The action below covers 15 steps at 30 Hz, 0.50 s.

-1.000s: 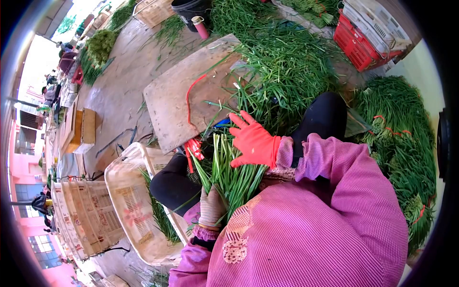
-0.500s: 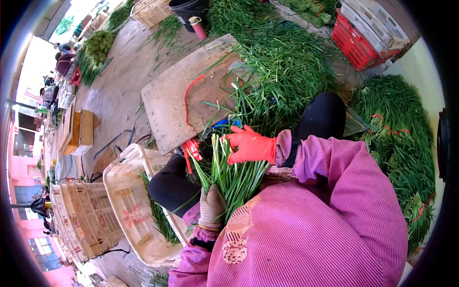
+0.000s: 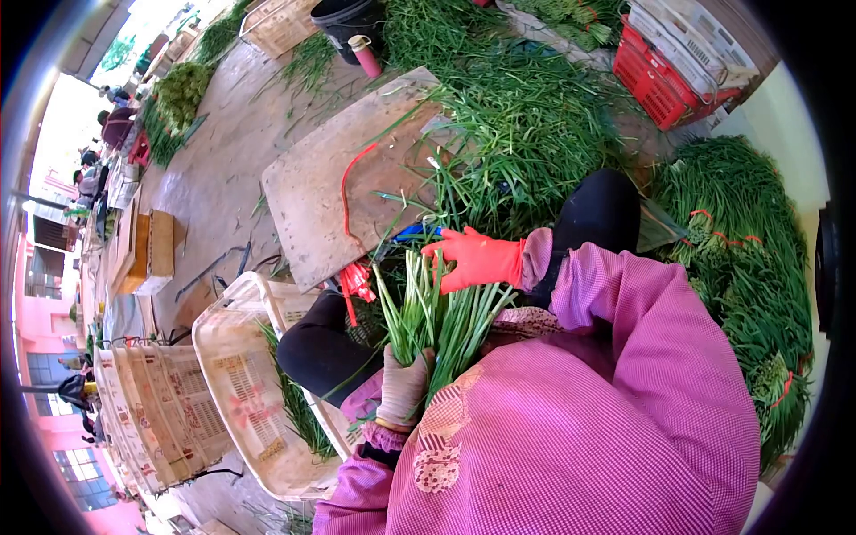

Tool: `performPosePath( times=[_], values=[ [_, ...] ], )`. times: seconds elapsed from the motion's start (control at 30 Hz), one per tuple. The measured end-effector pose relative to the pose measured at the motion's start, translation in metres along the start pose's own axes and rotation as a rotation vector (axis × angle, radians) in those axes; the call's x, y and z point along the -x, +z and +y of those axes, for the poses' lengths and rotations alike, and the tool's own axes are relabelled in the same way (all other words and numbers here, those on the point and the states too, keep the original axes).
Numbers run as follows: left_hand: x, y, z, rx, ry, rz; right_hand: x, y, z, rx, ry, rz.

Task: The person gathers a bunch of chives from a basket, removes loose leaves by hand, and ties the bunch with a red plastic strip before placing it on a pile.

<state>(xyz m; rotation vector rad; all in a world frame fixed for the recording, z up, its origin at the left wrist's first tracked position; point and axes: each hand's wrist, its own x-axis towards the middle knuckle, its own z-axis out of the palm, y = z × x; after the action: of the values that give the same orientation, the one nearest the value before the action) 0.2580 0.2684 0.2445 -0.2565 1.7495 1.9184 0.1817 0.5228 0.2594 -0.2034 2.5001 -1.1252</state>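
My left hand point(image 3: 406, 385), in a pale knitted glove, is wrapped round the lower part of a bunch of chives point(image 3: 428, 312). The whitish stalk ends point up and away from me, while the green leaves hang toward my lap. My right hand point(image 3: 477, 259), in an orange-red rubber glove, is beside the upper ends with its fingers spread. Its fingertips are close to the stalks; whether they touch is hard to see. Red ties point(image 3: 358, 281) hang at the near corner of a worn board point(image 3: 330, 187), just beyond the bunch.
Loose chives point(image 3: 535, 134) are heaped ahead. Tied bundles point(image 3: 736, 241) lie at the right, below a red crate point(image 3: 655, 85). On the left stand a whitish plastic crate point(image 3: 254, 392) and stacked crates point(image 3: 160, 410). A black bucket point(image 3: 350, 27) and pink bottle point(image 3: 365, 56) are farther off.
My right hand has drawn slightly to the right, its fingers spreading beside the stalk ends. The bunch and my left hand have shifted a little to the right.
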Motion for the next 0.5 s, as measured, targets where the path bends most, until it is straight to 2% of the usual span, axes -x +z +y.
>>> performPosePath(
  times=[0.07, 0.1, 0.13, 0.2, 0.23, 0.27, 0.33, 0.37, 0.4, 0.43, 0.47, 0.5],
  values=[
    [-0.004, -0.006, -0.007, -0.039, 0.0, -0.02, 0.002, -0.007, 0.005, -0.073, -0.156, -0.096],
    [-0.006, -0.007, -0.009, -0.143, 0.022, -0.027, 0.001, -0.009, 0.006, -0.199, -0.167, -0.114],
    [-0.007, -0.008, -0.01, -0.247, 0.044, -0.033, -0.001, -0.006, 0.012, -0.197, -0.165, -0.113],
    [-0.007, -0.008, -0.008, -0.34, 0.052, -0.04, -0.006, 0.003, 0.024, -0.556, -0.06, -0.114],
    [-0.007, -0.008, -0.006, -0.436, 0.058, -0.045, -0.005, 0.003, 0.027, -0.642, -0.118, -0.048],
    [-0.007, -0.008, -0.006, -0.436, 0.058, -0.045, -0.005, 0.001, 0.03, -0.642, -0.118, -0.047],
    [-0.009, -0.008, -0.007, -0.432, 0.025, -0.043, 0.0, -0.009, 0.03, -0.862, -0.071, 0.0],
    [-0.01, -0.009, -0.009, -0.432, 0.026, -0.046, 0.004, -0.016, 0.031, -0.945, -0.1, 0.074],
    [-0.012, -0.011, -0.011, -0.43, 0.041, -0.053, 0.002, -0.027, 0.044, -0.849, -0.205, 0.175],
    [-0.013, -0.012, -0.014, -0.428, 0.055, -0.058, 0.011, -0.055, 0.03, -0.57, -0.14, 0.353],
    [-0.013, -0.012, -0.015, -0.427, 0.054, -0.057, 0.012, -0.077, 0.038, -0.749, -0.103, 0.539],
    [-0.013, -0.013, -0.015, -0.396, 0.033, -0.052, 0.004, -0.101, 0.059, -0.768, 0.055, 0.746]
  ],
)
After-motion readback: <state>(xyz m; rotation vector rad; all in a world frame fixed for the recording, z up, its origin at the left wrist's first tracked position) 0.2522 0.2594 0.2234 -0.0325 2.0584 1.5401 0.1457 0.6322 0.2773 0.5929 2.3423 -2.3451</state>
